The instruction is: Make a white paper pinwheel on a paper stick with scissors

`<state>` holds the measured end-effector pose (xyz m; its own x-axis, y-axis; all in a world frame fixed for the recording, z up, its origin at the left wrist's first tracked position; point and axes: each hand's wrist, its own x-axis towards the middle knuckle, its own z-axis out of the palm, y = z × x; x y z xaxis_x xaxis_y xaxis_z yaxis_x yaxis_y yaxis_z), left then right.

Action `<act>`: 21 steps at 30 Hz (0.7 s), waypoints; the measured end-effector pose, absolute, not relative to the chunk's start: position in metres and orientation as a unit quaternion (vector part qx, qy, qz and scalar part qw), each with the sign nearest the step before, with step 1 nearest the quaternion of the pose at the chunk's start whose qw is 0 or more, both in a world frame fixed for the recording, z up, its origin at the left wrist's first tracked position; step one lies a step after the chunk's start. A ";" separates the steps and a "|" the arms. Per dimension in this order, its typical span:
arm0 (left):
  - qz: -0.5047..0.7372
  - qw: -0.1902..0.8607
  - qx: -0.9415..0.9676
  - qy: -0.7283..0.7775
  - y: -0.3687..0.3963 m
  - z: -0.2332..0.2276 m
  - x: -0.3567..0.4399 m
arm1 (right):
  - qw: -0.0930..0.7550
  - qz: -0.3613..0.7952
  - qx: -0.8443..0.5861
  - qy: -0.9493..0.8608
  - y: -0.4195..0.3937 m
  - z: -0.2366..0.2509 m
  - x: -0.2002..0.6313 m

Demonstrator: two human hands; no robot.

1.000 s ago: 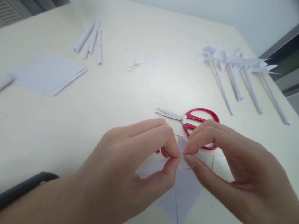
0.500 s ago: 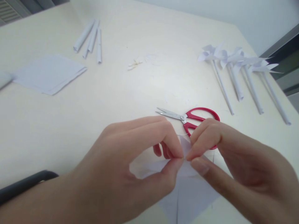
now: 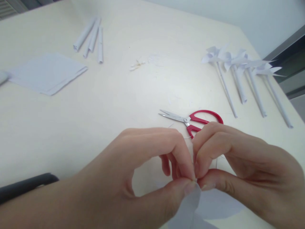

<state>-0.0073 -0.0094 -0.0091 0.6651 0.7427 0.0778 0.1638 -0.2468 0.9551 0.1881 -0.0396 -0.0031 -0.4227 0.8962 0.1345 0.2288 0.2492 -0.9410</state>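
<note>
My left hand [image 3: 116,168] pinches a white sheet of paper [image 3: 188,208] between thumb and index finger, with the other fingers curled behind. Fingertip to fingertip with it, my right hand [image 3: 252,162] is closed in a pinch at the same spot on the paper; exactly what lies between its tips is hidden. The sheet hangs below both hands, and parts of it are covered by them. A thin white thread [image 3: 188,137] shows just above the fingertips. Directly behind my right hand lie red-handled scissors [image 3: 186,120], blades slightly apart and pointing left.
Several finished paper pinwheels [image 3: 234,82] on rolled sticks lie at the right. Rolled paper tubes [image 3: 100,46] and a stack of square paper sheets [image 3: 49,74] are at the left. Small cotton-tipped bits [image 3: 137,65] and scraps lie mid-table. A dark band [image 3: 26,186] circles my left wrist.
Both hands have shifted slightly down and closer together, still pinching. The paper has turned, and a folded-up part now shows under my left thumb. The scissors have stayed in place.
</note>
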 end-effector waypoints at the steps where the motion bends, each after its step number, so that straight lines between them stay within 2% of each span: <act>1: 0.261 0.537 0.747 0.293 -0.008 -0.008 -0.008 | 0.359 0.463 -0.400 -0.705 -0.039 -0.003 0.187; 8: 0.290 0.480 0.769 0.307 -0.010 -0.013 -0.008 | 0.372 0.428 -0.406 -0.717 -0.040 -0.006 0.185; 15: 0.320 0.438 0.776 0.321 -0.012 -0.023 -0.010 | 0.350 0.301 -0.464 -0.756 -0.046 -0.007 0.186; 21: 0.343 0.411 0.776 0.333 -0.012 -0.023 -0.009 | 0.353 0.260 -0.487 -0.755 -0.051 -0.009 0.185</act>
<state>-0.0089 -0.0118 -0.0234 0.5425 0.7990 0.2594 0.2346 -0.4406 0.8665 0.1849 -0.0512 -0.0090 -0.2756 0.9194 0.2805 0.5523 0.3903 -0.7366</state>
